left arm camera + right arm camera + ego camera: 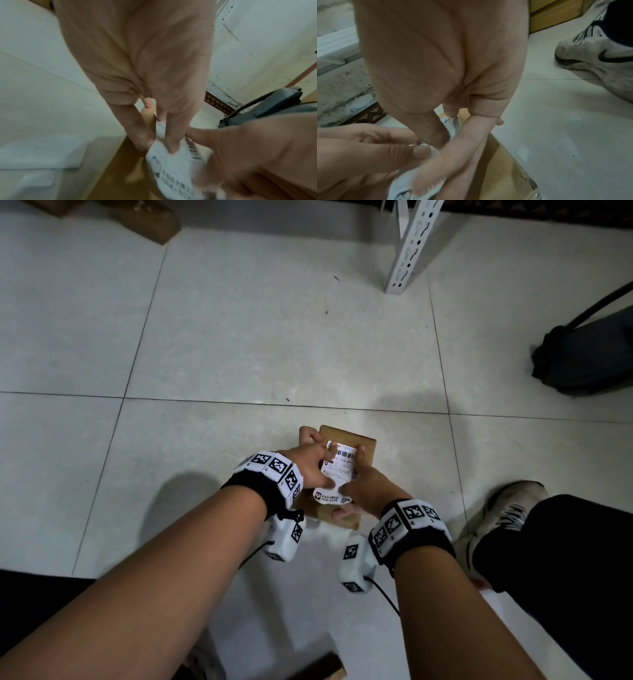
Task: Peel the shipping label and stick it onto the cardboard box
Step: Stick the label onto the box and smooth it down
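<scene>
With the shipping label [337,470] already lying on the cardboard box [366,445], smoothing remains. Left hand [310,465] and right hand [368,486] press it, fingers spread flat.

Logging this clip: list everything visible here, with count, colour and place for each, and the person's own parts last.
cardboard box: one, brown, on the floor under both hands.
shipping label: one, white with black barcodes, wrinkled, on top of the box.
floor: pale grey tiles, across the whole view.
shelf post: one, white perforated metal, far right of centre.
dark bag: one, black-grey, right edge.
other cardboard: brown pieces, far left corner; one more at the near edge.
shoe: one, worn white, near right.
wrist bands: two, black with white marker tags.
left hand: fingers on the label's left side.
right hand: fingers on the label's right side.
</scene>
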The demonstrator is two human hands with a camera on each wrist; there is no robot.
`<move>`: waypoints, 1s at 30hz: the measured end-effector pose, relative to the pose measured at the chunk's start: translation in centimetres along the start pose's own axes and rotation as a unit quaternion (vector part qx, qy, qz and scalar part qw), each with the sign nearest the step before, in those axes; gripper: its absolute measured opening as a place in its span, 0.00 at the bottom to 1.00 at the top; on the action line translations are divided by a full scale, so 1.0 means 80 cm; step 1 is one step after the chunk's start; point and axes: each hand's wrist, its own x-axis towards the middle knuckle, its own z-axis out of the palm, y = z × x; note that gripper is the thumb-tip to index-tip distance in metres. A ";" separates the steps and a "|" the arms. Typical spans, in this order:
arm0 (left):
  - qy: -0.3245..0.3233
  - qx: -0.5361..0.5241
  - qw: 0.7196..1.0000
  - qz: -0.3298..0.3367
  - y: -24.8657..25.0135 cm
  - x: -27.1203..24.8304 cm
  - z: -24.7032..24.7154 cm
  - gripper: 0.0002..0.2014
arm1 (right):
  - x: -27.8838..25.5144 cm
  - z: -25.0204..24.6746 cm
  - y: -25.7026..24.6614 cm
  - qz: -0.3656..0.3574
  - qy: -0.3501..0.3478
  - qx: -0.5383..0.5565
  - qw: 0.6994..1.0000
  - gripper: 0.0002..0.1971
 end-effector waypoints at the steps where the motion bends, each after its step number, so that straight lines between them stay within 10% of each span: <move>1: 0.005 -0.008 1.000 -0.003 -0.001 -0.001 0.000 0.27 | -0.003 0.002 0.000 -0.007 0.007 -0.044 0.999 0.53; 6: 0.011 -0.005 1.000 0.009 0.002 -0.006 0.002 0.27 | -0.005 0.011 0.015 -0.028 0.000 -0.102 0.994 0.67; 16: -0.036 0.076 0.996 -0.016 0.021 -0.027 -0.010 0.51 | -0.030 0.007 0.010 -0.009 0.000 -0.089 0.996 0.61; 30: -0.090 0.081 0.991 -0.055 0.012 -0.040 -0.013 0.54 | -0.034 0.006 0.010 -0.062 0.043 -0.147 0.986 0.60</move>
